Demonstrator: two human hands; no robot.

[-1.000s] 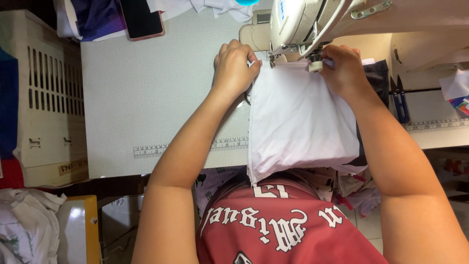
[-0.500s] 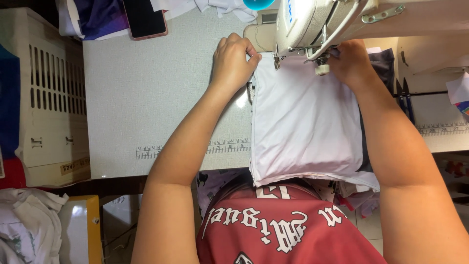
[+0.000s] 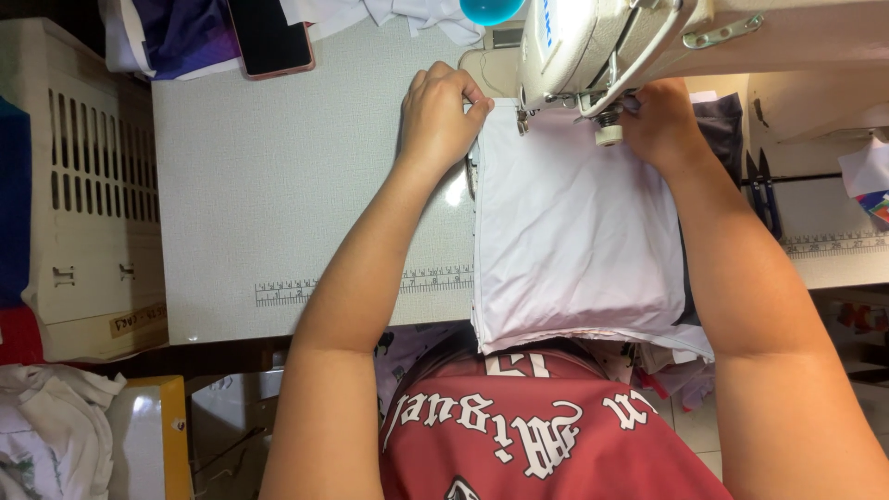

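White fabric (image 3: 574, 250): lies flat on worktop (image 3: 278, 185), far edge under sewing machine (image 3: 593, 46) head. Left hand (image 3: 443, 118) curled closed, pinching the fabric's left far corner for alignment; right hand (image 3: 659, 125) presses the right side beside the needle, its grip hidden.

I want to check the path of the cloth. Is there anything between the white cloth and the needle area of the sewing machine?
Nothing visible blocks it. The white cloth lies flat on the table, its far edge already under the sewing machine head. The left hand and right hand press its far corners on either side, not in front.
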